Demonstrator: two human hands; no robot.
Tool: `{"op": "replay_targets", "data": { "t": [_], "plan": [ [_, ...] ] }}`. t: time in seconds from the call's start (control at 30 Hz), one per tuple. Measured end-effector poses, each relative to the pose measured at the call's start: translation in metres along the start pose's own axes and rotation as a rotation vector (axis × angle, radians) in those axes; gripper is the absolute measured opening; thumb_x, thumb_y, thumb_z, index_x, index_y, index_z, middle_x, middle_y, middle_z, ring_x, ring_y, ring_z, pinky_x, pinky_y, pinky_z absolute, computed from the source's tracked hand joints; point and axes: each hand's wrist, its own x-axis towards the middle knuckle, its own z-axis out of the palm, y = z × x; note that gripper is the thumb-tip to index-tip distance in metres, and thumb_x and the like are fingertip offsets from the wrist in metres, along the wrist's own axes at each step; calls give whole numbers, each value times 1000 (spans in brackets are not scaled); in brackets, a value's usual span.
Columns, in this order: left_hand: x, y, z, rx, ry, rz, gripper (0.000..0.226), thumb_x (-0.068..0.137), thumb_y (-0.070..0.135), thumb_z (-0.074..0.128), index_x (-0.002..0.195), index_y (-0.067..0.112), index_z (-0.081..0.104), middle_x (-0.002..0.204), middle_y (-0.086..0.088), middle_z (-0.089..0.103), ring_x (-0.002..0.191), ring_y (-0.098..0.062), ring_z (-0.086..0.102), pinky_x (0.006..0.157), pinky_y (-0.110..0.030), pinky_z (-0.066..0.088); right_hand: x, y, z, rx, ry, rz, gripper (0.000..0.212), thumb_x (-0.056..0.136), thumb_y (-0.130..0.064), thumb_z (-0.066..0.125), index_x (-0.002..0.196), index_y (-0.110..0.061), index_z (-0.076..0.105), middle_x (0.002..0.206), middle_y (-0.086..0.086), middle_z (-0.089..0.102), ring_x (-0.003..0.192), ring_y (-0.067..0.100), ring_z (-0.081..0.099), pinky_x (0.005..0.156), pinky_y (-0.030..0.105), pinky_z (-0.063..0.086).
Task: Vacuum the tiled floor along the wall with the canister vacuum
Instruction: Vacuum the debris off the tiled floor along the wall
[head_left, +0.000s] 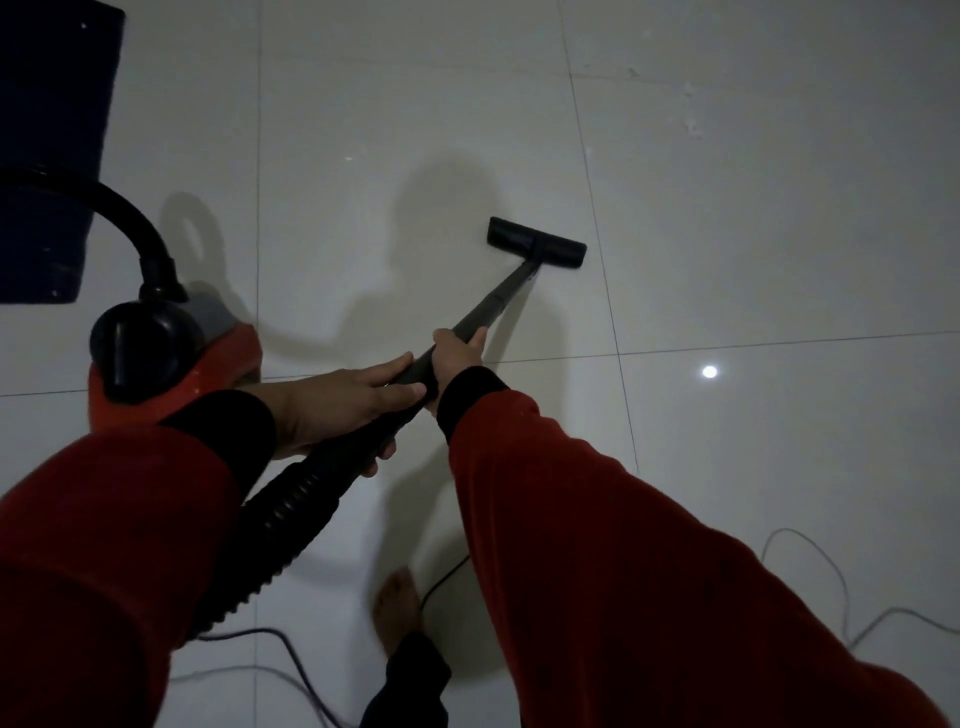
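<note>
Glossy white floor tiles (727, 208) with thin grout lines fill the dim scene, with a bright light reflection (709, 371) at right. The right hand (457, 353) is closed around the black wand (498, 296), farther along than the left hand (343, 400), which is wrapped around the wand's near end just above the ribbed hose (291, 504). Both arms wear red sleeves with black cuffs. The floor head (536, 243) lies flat on a tile, far of centre. The red-and-black canister vacuum (171, 353) sits at left, beside a dark blue object (52, 145). A bare foot (397, 608) and loose cables (831, 582) occupy the near floor.
</note>
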Motion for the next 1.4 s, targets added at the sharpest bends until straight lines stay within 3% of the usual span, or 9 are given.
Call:
{"op": "replay_targets", "data": {
  "t": [0.13,0.3,0.47,0.63,0.87,1.03,1.17,1.3,1.4],
  "plan": [
    [26,19,26,-80,-12,40,61,96,38,45,149,38,15,71,-12,56,41,-12,56,43,-20,49,19,-25,-30,-123,26,5,75,95,-27,42,145,-51,-7,136,12,46,107,34,57,95,52,50],
    [56,51,37,-102,8,45,61,96,40,45,149,40,14,72,-11,58,44,-16,57,46,-22,50,42,-64,-53,-197,-7,14,74,96,-27,41,145,-51,-9,112,8,47,97,32,58,89,49,53],
    [84,95,34,-127,26,43,62,96,41,45,148,41,11,71,-10,59,44,-15,58,43,-19,47,63,-116,-64,-238,-31,27,73,97,-28,41,145,-51,-8,114,7,48,94,29,57,81,43,54],
    [120,143,26,-145,54,45,63,95,43,44,149,43,10,71,-10,60,43,-15,59,45,-20,48,94,-170,-70,-247,-50,21,74,96,-26,42,145,-52,-7,112,6,47,98,30,57,89,49,53],
    [159,198,6,-205,91,70,62,96,40,44,149,39,11,71,-8,58,40,-12,58,41,-18,47,133,-237,-62,-321,-65,10,74,95,-28,42,145,-51,-7,112,6,47,94,29,59,86,46,55],
    [166,217,-14,-260,116,79,59,97,37,43,149,38,15,72,-8,56,38,-10,56,42,-17,48,149,-260,-42,-377,-88,0,76,94,-27,42,145,-51,-8,92,2,49,85,27,59,89,48,54],
    [173,226,-39,-273,138,58,62,96,40,44,149,40,12,69,-9,58,41,-13,57,42,-17,48,160,-275,-16,-416,-110,12,79,91,-29,43,143,-53,-11,128,9,51,100,32,61,92,52,52],
    [188,240,-68,-272,137,58,61,96,43,44,148,42,12,69,-9,60,45,-15,59,46,-21,50,179,-299,9,-445,-128,-5,79,91,-30,44,143,-53,-11,123,10,51,102,34,61,91,52,52],
    [205,254,-93,-300,137,65,63,95,43,45,149,43,12,70,-10,61,45,-14,59,45,-21,50,198,-324,27,-422,-134,-15,78,93,-29,43,145,-51,-10,133,11,47,106,35,58,91,53,52]
  ]
}}
